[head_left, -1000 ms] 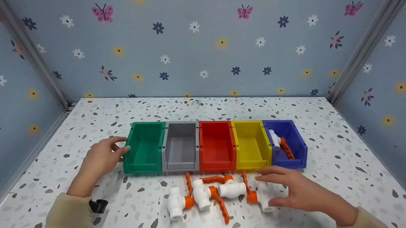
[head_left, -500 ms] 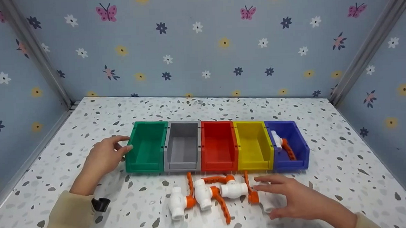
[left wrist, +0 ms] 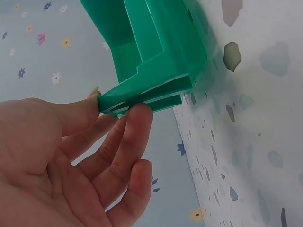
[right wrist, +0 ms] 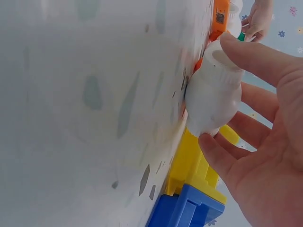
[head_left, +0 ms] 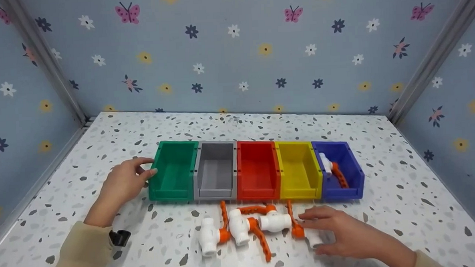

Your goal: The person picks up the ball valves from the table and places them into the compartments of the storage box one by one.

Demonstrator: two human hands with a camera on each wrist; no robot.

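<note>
My left hand (head_left: 123,182) pinches the left side wall of the green bin (head_left: 172,195); in the left wrist view, thumb and fingers of that hand (left wrist: 94,146) hold the bin's edge (left wrist: 156,90). At the right, my right hand (head_left: 352,235) is around the rightmost white valve (head_left: 314,239), which has an orange handle (head_left: 297,230). The right wrist view shows the thumb and fingers of this hand (right wrist: 265,127) at both ends of the white valve body (right wrist: 213,94). Three more white valves (head_left: 208,237) with orange handles lie to its left.
Grey (head_left: 216,194), red (head_left: 258,193), yellow (head_left: 300,193) and blue (head_left: 342,194) bins stand in a row joining the green one. One valve (head_left: 326,164) lies in the blue bin. Patterned walls (head_left: 217,42) enclose the speckled table (head_left: 237,127) behind and at the sides.
My right hand has lowered slightly around the rightmost valve, covering more of it. My left hand keeps its hold on the green bin. The whole head view has shifted a little.
</note>
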